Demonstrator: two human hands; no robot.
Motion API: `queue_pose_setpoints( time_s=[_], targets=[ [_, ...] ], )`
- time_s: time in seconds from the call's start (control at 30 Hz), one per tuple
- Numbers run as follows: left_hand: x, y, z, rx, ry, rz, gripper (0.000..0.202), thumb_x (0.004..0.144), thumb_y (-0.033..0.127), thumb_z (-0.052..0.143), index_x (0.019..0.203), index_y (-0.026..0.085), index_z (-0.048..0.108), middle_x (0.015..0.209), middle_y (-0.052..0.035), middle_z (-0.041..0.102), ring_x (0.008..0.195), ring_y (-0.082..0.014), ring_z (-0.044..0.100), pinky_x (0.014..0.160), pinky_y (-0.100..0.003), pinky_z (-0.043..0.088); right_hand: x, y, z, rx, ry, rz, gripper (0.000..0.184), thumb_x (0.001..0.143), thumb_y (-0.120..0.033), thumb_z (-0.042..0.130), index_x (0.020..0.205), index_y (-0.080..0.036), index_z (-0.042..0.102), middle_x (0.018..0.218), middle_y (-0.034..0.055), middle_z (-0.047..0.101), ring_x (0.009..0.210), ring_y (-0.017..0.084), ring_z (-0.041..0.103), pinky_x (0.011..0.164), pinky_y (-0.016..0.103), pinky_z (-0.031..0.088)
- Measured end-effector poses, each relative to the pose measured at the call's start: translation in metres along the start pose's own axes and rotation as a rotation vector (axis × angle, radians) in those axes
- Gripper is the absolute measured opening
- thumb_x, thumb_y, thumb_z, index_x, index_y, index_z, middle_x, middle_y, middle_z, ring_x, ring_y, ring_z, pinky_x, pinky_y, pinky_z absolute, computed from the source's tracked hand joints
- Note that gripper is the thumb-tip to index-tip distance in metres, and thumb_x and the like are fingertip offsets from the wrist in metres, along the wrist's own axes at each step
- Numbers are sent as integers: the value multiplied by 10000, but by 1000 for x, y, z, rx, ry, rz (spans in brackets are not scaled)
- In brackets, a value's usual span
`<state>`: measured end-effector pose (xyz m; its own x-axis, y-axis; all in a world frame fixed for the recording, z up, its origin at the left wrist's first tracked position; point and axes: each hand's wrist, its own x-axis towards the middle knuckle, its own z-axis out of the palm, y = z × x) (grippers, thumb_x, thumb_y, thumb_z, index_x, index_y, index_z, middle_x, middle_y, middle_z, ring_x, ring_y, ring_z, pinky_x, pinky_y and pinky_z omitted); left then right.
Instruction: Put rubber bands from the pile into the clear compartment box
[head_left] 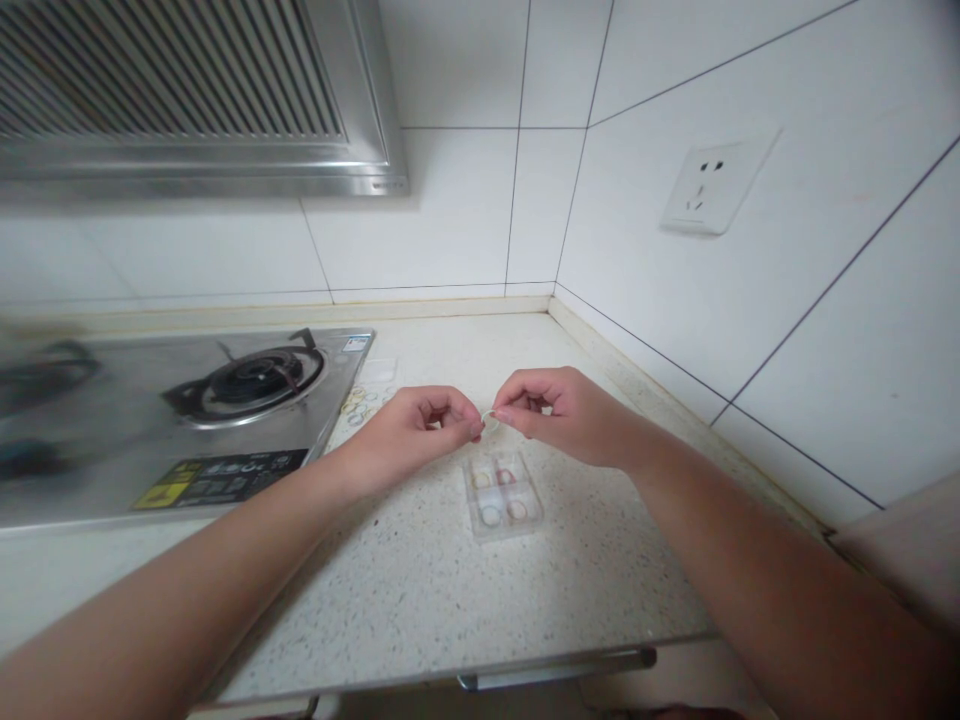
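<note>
Between the fingertips of my two hands is a thin pale band (pixel 489 414), a small loop like a hair tie or rubber band. My left hand (pixel 431 420) pinches its left side with thumb and forefinger. On the other side, my right hand (pixel 541 402) pinches it the same way. Just below the hands, a clear plastic divided box (pixel 504 495) sits on the counter. Its compartments hold thin coloured loops, among them a yellowish one, a reddish one (pixel 506 477) and a bluish one (pixel 491 515).
Several loose loops (pixel 360 407) lie beside the stove, with a clear flat piece (pixel 377 370) behind them. The gas stove (pixel 255 385) fills the left under a range hood (pixel 202 165). A socket (pixel 709 185) is on the right wall. The speckled counter (pixel 600 570) has its front edge near me.
</note>
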<state>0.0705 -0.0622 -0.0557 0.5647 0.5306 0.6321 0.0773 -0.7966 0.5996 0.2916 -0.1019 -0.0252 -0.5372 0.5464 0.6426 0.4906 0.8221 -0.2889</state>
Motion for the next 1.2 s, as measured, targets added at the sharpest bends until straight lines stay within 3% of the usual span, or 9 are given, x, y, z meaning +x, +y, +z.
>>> queue_pose_setpoints(
  time_s=[0.27,0.73,1.0,1.2],
  targets=[
    [-2,2,3,-23,-31,-12,213,844,352,655,850,139,656,720,-7,580,637,-100,464,577,-218,344,0,-2,0,2,46,18,242,885,-385,608,865,-152,670,630,-16,528,576,95,437,528,231,338],
    [-3,5,1,37,106,87,191,858,334,636,839,144,648,752,-26,615,682,-118,521,604,-224,403,0,-3,1,22,26,-20,235,863,-389,636,862,-155,664,654,-9,551,587,94,479,535,227,364],
    [-3,7,0,5,14,53,324,951,384,511,800,144,669,762,-20,657,623,-87,513,591,-216,400,-1,-1,-1,-37,68,-58,205,839,-360,669,896,-164,688,697,10,601,631,108,520,582,243,408],
    [-2,7,2,-20,-39,18,334,944,385,537,768,139,677,710,-2,642,578,-63,482,577,-201,381,-2,-2,-1,-70,49,-93,166,834,-320,673,891,-166,696,656,-3,577,591,99,501,530,228,376]
  ],
)
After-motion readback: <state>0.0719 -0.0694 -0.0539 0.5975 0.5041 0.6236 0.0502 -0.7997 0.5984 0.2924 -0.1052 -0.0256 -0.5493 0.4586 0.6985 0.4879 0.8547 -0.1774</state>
